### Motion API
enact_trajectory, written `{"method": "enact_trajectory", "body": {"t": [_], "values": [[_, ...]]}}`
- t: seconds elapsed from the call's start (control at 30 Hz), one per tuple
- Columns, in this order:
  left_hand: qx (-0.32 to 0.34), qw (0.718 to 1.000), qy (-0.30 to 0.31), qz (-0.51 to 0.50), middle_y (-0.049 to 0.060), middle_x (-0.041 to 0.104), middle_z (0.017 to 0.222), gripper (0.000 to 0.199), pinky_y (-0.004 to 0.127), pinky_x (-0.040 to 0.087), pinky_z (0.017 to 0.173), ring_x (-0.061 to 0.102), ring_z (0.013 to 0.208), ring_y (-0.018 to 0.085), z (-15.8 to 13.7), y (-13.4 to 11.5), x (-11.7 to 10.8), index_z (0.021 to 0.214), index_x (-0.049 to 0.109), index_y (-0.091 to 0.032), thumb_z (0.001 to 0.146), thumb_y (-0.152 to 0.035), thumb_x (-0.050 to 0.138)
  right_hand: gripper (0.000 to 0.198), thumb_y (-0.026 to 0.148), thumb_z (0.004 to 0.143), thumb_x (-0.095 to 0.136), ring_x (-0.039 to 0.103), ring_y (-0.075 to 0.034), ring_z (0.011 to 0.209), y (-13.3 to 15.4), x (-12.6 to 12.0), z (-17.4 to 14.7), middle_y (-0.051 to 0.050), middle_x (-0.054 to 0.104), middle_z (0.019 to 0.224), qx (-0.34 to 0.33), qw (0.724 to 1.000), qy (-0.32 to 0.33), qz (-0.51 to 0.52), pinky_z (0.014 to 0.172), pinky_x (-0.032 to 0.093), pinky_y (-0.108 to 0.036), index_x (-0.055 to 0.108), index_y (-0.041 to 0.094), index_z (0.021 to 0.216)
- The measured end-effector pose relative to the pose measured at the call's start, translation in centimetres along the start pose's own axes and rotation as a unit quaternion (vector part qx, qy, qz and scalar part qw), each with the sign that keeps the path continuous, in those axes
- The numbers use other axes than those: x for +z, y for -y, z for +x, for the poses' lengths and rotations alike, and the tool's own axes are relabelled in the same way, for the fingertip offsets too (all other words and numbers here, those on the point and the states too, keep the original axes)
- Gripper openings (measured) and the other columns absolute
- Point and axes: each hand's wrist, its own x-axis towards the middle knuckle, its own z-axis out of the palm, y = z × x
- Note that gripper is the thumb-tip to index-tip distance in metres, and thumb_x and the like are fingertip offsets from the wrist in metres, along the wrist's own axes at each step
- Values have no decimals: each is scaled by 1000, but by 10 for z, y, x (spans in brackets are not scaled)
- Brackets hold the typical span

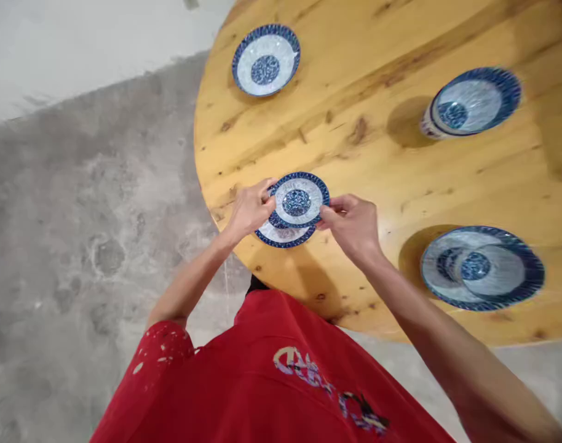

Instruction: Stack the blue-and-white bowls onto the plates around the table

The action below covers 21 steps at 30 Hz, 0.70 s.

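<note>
While I am watching through the head camera, these are lying in front of me, biggest first:

Table: the round wooden table (401,178) is filling the right and far part of the view, with its near-left edge curving just in front of my hands.
Floor: the grey concrete floor (87,234) is showing to the left of the table.
Shirt: my red shirt (262,387) is taking up the near middle.
Near-right stack: a blue-and-white dish stack (482,267) is sitting near the table's near-right edge, a smaller dish lying inside a wider one.
Far-right bowl: a deeper blue-rimmed bowl (472,103) is standing far right, blurred.
Far saucer: a single far saucer (266,60) is resting at the far left of the table, well apart from my hands.
Held saucer: I am holding the top saucer (299,200) just above the lower saucer (284,235), which is lying at the near-left table edge; whether the two are touching I cannot tell.
Left hand: my left hand (250,209) is pinching the top saucer's left rim, fingers curled together.
Right hand: my right hand (352,224) is pinching its right rim, thumb and fingertips pressed on the edge.
</note>
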Motion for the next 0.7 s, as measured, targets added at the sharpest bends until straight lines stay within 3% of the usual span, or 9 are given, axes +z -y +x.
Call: {"method": "enact_trajectory", "body": {"t": [0.13,0.37,0.53,0.7], "values": [[-11,999,32,-4,-6,52,57,45,25,41,67,50,58,13,-9,23,3,134,66,-13,91,-18,54,12,28,67,67,67,-23,50,-16,25,-8,0,62,55,42,999,-8,3,46,54,-30,61,19,73],[-7,998,61,-8,-6,52,59,49,26,42,72,51,63,13,-13,37,4,134,66,-15,87,-8,54,14,21,64,64,66,-23,49,-33,44,-13,1,61,57,73,996,-43,-15,44,53,-30,58,21,76],[-5,998,60,-34,-4,58,61,38,28,47,79,58,66,16,-11,53,8,125,70,-16,90,-20,56,11,19,69,59,68,-24,54,-35,55,-14,1,62,59,78,995,-42,-54,50,54,-31,58,21,79],[11,998,56,-14,-1,67,71,45,28,50,80,62,71,18,-4,59,5,130,68,-17,89,-31,53,7,17,76,55,70,-24,71,-31,61,-16,0,64,66,59,987,-32,-145,64,53,-30,58,22,80]]}}
